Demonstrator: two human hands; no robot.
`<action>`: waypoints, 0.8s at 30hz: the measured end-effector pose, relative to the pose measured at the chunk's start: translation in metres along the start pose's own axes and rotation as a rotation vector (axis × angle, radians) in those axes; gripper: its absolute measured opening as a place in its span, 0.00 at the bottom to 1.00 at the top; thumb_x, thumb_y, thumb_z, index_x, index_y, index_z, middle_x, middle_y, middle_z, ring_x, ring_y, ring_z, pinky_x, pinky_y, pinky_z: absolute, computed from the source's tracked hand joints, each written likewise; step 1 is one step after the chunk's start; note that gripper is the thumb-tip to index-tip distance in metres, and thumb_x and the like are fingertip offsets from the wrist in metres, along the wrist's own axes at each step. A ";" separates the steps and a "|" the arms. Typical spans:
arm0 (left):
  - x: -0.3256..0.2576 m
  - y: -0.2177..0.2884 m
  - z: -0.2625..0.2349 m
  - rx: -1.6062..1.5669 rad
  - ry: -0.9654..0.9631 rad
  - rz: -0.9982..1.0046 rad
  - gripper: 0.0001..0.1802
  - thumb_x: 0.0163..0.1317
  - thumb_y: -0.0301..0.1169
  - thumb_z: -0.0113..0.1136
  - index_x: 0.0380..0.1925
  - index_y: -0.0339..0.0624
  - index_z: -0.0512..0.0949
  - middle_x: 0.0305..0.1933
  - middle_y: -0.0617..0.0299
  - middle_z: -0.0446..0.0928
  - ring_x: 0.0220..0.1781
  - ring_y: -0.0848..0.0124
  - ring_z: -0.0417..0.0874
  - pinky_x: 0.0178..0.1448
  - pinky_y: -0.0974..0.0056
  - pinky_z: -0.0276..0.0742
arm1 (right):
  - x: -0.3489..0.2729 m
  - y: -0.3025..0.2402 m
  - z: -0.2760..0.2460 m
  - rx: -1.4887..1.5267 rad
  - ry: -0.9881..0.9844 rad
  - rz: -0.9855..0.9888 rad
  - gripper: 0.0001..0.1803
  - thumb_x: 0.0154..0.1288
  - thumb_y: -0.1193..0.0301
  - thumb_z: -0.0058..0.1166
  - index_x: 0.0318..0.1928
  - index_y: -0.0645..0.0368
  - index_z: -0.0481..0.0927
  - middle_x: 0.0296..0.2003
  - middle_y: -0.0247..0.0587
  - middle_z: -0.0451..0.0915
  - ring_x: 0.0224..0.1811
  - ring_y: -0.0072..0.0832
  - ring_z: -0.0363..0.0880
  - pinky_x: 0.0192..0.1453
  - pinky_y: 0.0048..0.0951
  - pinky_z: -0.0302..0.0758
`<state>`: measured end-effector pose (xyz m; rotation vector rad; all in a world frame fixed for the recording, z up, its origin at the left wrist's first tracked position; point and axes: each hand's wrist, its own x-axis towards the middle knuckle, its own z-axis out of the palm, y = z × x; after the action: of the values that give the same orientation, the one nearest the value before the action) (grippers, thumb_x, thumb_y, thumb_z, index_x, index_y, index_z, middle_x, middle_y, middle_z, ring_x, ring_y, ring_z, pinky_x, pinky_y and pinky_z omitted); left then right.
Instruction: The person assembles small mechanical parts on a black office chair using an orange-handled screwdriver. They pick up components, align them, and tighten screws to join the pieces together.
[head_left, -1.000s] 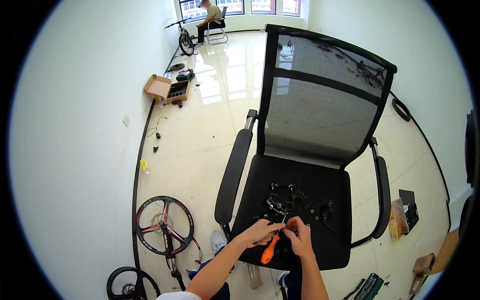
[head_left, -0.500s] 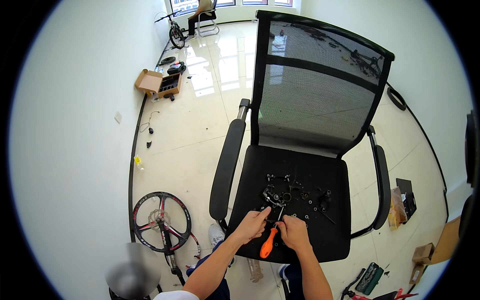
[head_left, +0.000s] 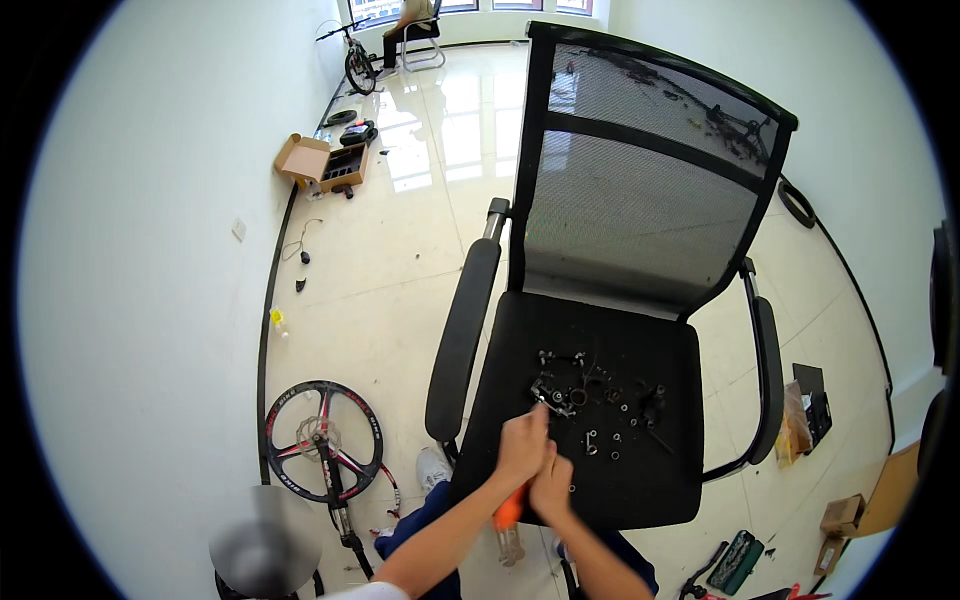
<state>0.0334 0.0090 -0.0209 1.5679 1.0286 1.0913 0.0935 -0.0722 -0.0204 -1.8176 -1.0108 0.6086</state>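
My left hand [head_left: 523, 447] is closed above the front left of the chair seat, its fingertips beside small metal parts. What its fingers hold is hidden. Just below and touching it, my right hand [head_left: 551, 487] is closed too, somewhat blurred. A screwdriver [head_left: 509, 508] with an orange handle slants between the hands; the handle shows under my left wrist, and most of its shaft is covered by my fingers. Past my fingertips lie a silver and black metal assembly [head_left: 556, 402], a dark ring [head_left: 579, 398] and several loose nuts and small cylinders [head_left: 591, 443].
The black office chair [head_left: 640, 480] has armrests at both sides. A bicycle wheel [head_left: 323, 440] with a fork lies at left. An opened cardboard box [head_left: 344, 166] stands by the left wall; a green tool case [head_left: 737, 560] lies at lower right. A seated person [head_left: 400, 35] is far back.
Both hands have come together and moved slightly left; my right hand now meets the left. The screwdriver handle has shifted left and down, partly behind my wrist.
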 end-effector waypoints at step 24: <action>0.024 0.005 -0.037 -0.329 -0.229 -0.613 0.30 0.70 0.54 0.44 0.18 0.41 0.68 0.10 0.63 0.66 0.09 0.74 0.67 0.14 0.70 0.62 | 0.015 -0.001 -0.039 0.232 -0.117 0.324 0.26 0.76 0.54 0.43 0.20 0.54 0.67 0.17 0.20 0.58 0.19 0.11 0.53 0.21 0.21 0.48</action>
<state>0.0047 0.0389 -0.0061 0.9858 1.0151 0.5998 0.1310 -0.0781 -0.0024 -1.7640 -0.6903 0.9974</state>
